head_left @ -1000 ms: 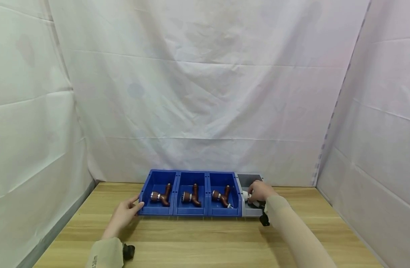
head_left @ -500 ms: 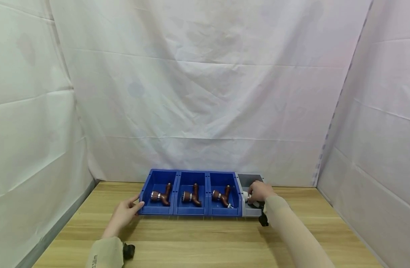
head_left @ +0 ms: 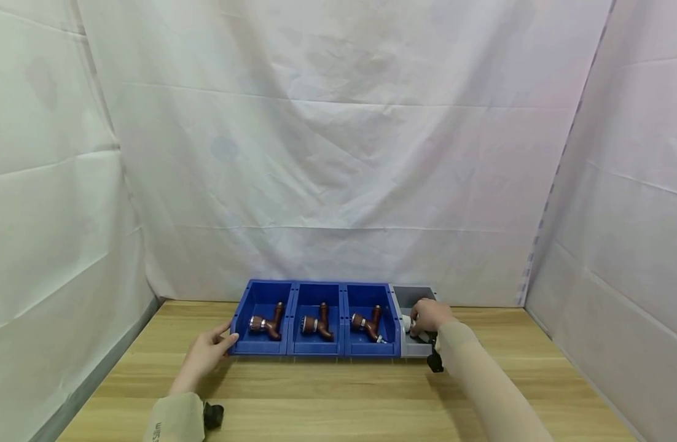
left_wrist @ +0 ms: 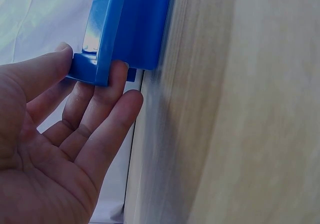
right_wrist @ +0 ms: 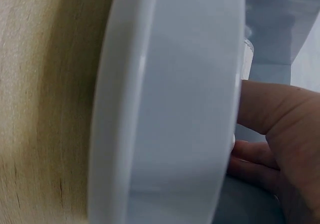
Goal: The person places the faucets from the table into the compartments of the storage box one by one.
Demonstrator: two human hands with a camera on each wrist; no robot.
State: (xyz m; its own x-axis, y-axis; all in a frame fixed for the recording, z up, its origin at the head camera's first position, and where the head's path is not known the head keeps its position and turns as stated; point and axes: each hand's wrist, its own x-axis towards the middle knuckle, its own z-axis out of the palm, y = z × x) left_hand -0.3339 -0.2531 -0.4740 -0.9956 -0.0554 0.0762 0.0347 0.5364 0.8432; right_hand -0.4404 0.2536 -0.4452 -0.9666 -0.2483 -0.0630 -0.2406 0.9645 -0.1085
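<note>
My left hand [head_left: 203,353] is at the left end of the bin row. It pinches the front corner of the leftmost blue bin [left_wrist: 102,33], thumb on one side and fingers on the other. My right hand [head_left: 431,316] reaches into the grey bin [head_left: 418,350] at the right end, fingers curled round a white piece with a rounded end [head_left: 407,323]. Fingers and the bin wall [right_wrist: 185,98] hide most of that piece. Each blue bin holds a glossy brown branched piece with a ribbed knob: left [head_left: 274,330], middle [head_left: 324,331] and right [head_left: 371,331].
The bins stand side by side near the back of a wooden table [head_left: 316,399]. White cloth [head_left: 338,153] hangs behind them and along both sides. A black wrist device [head_left: 212,416] sits at the left sleeve, another [head_left: 435,361] at the right.
</note>
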